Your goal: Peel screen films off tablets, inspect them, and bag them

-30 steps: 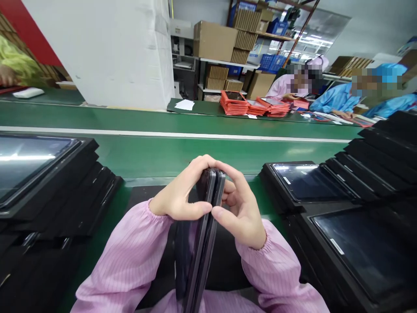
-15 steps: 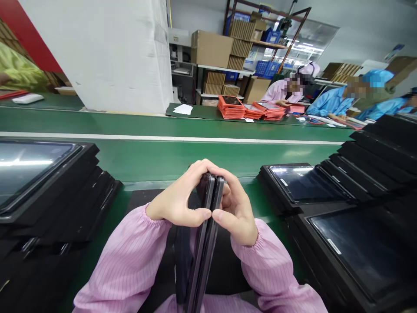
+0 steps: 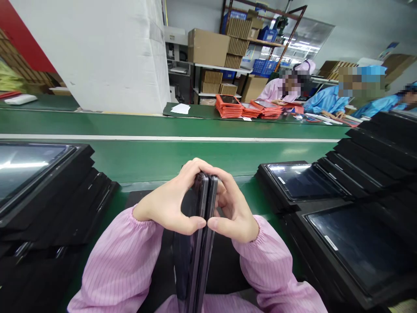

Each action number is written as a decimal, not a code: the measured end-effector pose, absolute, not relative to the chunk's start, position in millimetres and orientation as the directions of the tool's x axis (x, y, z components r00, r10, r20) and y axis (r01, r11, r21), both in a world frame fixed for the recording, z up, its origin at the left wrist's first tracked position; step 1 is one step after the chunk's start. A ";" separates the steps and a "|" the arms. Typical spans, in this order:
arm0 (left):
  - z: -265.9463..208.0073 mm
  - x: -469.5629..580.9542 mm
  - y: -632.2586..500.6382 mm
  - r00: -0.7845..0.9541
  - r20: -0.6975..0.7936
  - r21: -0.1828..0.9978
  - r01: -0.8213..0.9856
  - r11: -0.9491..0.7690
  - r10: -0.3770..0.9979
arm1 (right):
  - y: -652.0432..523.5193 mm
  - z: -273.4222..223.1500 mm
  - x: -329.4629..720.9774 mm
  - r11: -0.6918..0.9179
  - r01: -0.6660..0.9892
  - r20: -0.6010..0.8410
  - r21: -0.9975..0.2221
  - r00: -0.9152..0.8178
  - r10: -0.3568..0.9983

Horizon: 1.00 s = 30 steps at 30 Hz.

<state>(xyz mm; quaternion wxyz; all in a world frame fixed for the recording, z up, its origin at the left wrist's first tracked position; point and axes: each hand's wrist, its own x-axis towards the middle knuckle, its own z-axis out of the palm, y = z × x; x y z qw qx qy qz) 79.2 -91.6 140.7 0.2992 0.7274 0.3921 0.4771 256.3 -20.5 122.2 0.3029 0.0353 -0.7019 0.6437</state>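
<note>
Two dark tablets stand on edge, face to back or back to back, pressed close together before me. My left hand (image 3: pixel 176 202) is closed round the left tablet (image 3: pixel 185 256), its thumb on the near edge and its fingers over the far end. On the other side my right hand (image 3: pixel 236 213) grips the right tablet (image 3: pixel 206 252), thumb on its edge. The two thumb tips almost meet at the narrow gap between the tablets. A black mat (image 3: pixel 224 265) lies beneath them. The tablets' lower ends run out of view near my lap.
At left rises a stack of black trays with a tablet (image 3: pixel 29 169) on top. Stacked black trays (image 3: pixel 374 161) stand at right, with tablets (image 3: pixel 302 180) in front. A green conveyor (image 3: pixel 228 152) crosses behind. Red-cased stacks (image 3: pixel 230 106) and co-workers (image 3: pixel 283 89) are across it.
The view has shifted slightly, and the hands and tablets sit a little further left in it. Both hands keep their hold on the upright pair.
</note>
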 end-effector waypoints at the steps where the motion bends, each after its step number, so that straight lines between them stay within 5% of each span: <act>1: 140.5 79.7 -91.8 0.236 0.463 0.810 0.278 -0.516 0.854 | -20.6 122.2 256.6 0.163 -0.437 0.466 -0.885 -0.816 0.343; 11: 138.7 97.2 -84.6 0.144 0.493 0.817 0.262 -0.514 0.858 | -30.1 124.8 254.9 0.173 -0.449 0.464 -0.876 -0.691 0.554; 30: 139.4 111.6 -87.3 0.087 0.531 0.786 0.321 -0.528 0.843 | -37.5 123.8 257.3 0.184 -0.458 0.464 -0.870 -0.631 0.622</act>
